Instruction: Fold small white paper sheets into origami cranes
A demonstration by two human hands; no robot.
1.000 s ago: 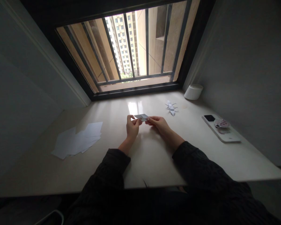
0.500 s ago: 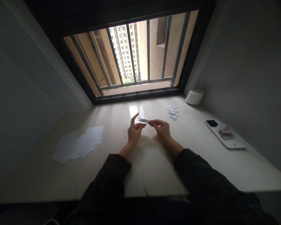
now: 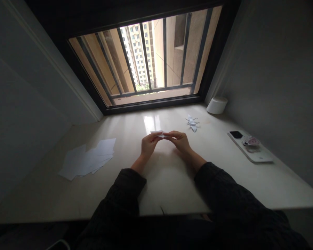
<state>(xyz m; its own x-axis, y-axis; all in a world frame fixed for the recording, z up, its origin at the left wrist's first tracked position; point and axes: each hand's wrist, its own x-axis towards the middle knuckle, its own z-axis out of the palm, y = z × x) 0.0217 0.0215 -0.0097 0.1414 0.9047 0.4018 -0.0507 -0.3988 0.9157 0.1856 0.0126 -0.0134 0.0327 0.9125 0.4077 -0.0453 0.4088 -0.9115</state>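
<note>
A small piece of folded white paper [image 3: 159,134] is pinched between my left hand [image 3: 149,144] and my right hand [image 3: 180,141], above the pale desktop [image 3: 167,187]. Both hands hold it by the fingertips, and my fingers hide part of it. Beyond my right hand, a white folded paper figure [image 3: 192,123] with thin pointed parts rests on the desk, apart from both hands. Loose white paper sheets [image 3: 87,159] lie overlapping, well to the left of my left hand.
A white-cased phone [image 3: 250,149] with a round printed grip lies at the right. A white cylindrical container [image 3: 217,105] stands in the far right corner. A barred window [image 3: 146,55] lies beyond the desk's far edge, and walls flank both sides.
The paper has gone from a thin edge-on fold to a more open shape. My left hand's fingers have closed onto it, and my hands have moved closer together.
</note>
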